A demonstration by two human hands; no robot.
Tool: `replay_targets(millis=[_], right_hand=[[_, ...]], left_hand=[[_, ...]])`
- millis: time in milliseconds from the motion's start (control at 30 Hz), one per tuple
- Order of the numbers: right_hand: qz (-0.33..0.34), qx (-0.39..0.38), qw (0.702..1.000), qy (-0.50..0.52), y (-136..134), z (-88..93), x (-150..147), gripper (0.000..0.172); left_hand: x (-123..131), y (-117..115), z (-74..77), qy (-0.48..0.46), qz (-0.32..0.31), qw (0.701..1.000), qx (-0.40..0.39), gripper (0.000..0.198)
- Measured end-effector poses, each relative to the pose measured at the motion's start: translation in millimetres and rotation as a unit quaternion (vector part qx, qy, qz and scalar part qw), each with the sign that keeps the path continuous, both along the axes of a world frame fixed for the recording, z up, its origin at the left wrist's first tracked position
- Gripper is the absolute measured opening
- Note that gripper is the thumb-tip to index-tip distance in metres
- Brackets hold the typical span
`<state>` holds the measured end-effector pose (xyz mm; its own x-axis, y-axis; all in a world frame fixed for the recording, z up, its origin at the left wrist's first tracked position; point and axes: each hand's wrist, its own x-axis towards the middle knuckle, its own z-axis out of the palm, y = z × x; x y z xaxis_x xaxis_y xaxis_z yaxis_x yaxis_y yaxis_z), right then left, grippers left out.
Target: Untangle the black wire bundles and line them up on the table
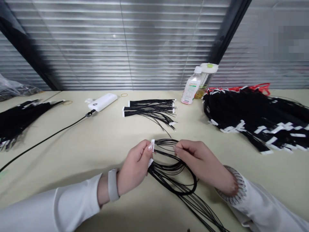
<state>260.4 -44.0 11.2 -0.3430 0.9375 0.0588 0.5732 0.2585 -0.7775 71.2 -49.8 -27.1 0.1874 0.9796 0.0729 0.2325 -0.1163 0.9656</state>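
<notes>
My left hand (135, 166) is closed on the white-ended part of a black wire bundle (178, 190). One white connector (153, 145) stands up between its thumb and finger, and a second white end shows just below. From there the black wires loop to the right, and some trail down to the bottom edge. My right hand (200, 159) pinches thin black wires at the upper right of the loop. Its thumb and forefinger are pressed together around them.
Short black wire bundles (149, 108) lie behind my hands. A white power bank (103, 102) with a black cable is at left, near a black pile (24, 117). A bottle (191, 86), a jar (208, 77) and a large wire heap (256, 112) stand or lie at right.
</notes>
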Motion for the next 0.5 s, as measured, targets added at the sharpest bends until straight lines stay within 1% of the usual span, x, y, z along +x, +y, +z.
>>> replay_targets(millis=[100,167,367,500], right_hand=[[0.000,-0.012,1.000,-0.001,0.4,-0.4,0.2,0.028],[0.004,-0.006,1.000,-0.007,0.8,-0.5,0.3,0.027],[0.002,0.057,0.998,-0.040,0.4,-0.6,1.3,0.022],[0.014,0.086,0.995,-0.052,0.6,-0.8,2.4,0.020]], left_hand=[[0.0,-0.2,1.0,0.005,0.001,1.000,0.004,0.035],[-0.1,-0.3,1.8,0.006,0.002,1.000,0.007,0.035],[-0.3,1.4,1.8,0.003,0.002,1.000,0.006,0.036],[0.1,1.1,2.0,0.001,0.005,1.000,0.010,0.036]])
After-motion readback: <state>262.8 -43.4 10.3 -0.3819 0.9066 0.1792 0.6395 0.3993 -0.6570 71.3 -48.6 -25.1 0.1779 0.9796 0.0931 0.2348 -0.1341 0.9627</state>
